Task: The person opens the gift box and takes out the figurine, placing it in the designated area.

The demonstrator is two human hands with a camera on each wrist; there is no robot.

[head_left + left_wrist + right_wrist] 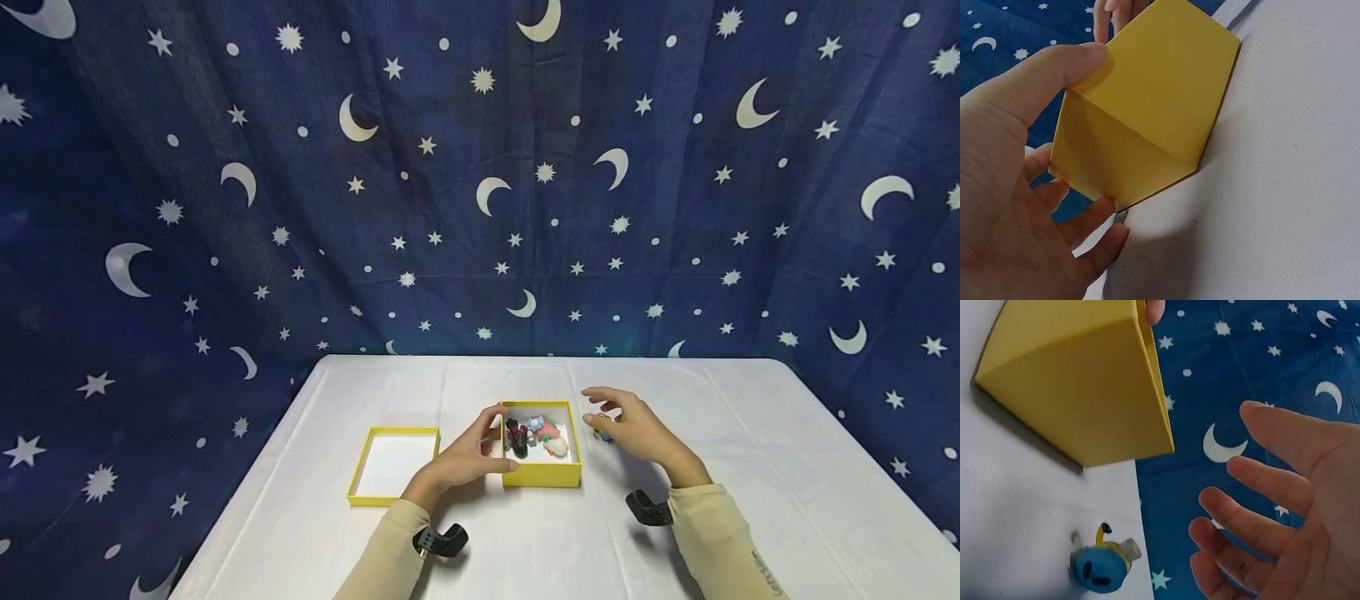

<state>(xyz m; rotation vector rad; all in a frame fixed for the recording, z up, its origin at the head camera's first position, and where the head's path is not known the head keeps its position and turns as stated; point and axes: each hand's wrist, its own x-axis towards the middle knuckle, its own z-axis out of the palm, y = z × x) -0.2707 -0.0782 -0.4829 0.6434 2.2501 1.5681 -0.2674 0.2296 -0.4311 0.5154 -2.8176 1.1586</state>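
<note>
In the head view a yellow box [542, 476] stands on the table with its top uncovered and small things inside. A dark bundle with red parts [518, 439] lies at its left, beside a pink and blue figurine [544, 428] and a pale rounded piece [556, 447]. My left hand [467, 457] holds the box at its left side, thumb on the near wall, fingertips against the left wall. To the right of the box hovers my right hand [636, 427], fingers spread and holding nothing. Partly hidden below it is a small blue and yellow toy figure [1100, 569], lying on the table.
A shallow yellow-rimmed lid with a white inside [397, 464] lies left of the box. White cloth covers the table [555, 550]. Behind it hangs a dark blue curtain [450, 167] with moons and stars.
</note>
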